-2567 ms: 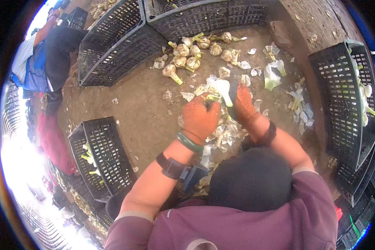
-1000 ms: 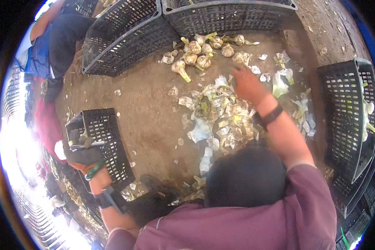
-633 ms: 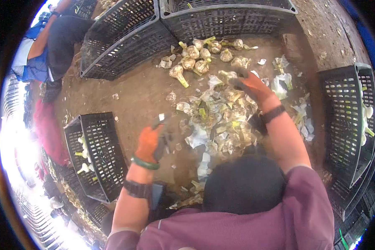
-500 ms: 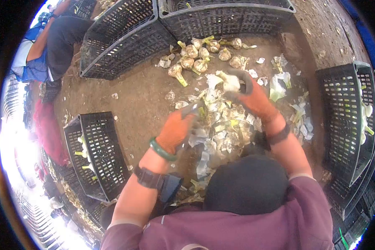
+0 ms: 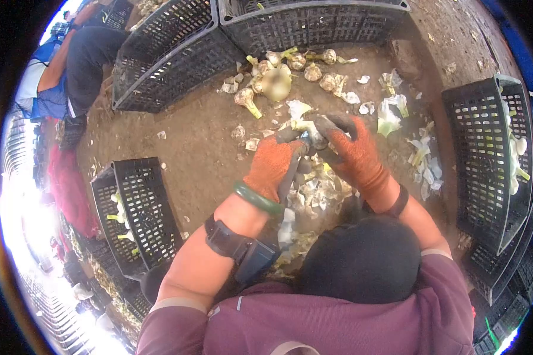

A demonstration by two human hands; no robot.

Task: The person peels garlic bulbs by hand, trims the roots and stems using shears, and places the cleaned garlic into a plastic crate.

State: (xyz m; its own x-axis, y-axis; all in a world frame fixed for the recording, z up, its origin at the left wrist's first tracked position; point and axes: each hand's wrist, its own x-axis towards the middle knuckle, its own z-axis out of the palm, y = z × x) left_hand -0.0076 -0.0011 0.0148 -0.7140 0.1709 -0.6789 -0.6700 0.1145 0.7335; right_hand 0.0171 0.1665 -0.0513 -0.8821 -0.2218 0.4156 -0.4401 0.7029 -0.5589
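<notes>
A garlic bulb (image 5: 315, 141) is gripped in my right hand (image 5: 355, 151), its stalk pointing left. My left hand (image 5: 276, 163), in an orange and grey glove like the right, is closed at the stalk. A small metal tool (image 5: 305, 136) glints between its fingers; I cannot tell its exact kind. Below both hands lies a heap of peeled garlic skins (image 5: 320, 195). Several untrimmed garlic bulbs (image 5: 247, 102) rest on the dirt floor just beyond, one of them under a blurred pale patch.
Black plastic crates (image 5: 314, 32) stand along the far side. Another crate (image 5: 148, 213) with white garlic is at the left, and a garlic-filled crate (image 5: 479, 160) stands at the right. A person's dark-trousered leg (image 5: 95, 65) is at the upper left. Loose skins (image 5: 423, 165) litter the right side.
My left hand has moved up and right to meet the bulb at its stalk. My right hand has come slightly down and left with the garlic bulb, turning its stalk leftward.
</notes>
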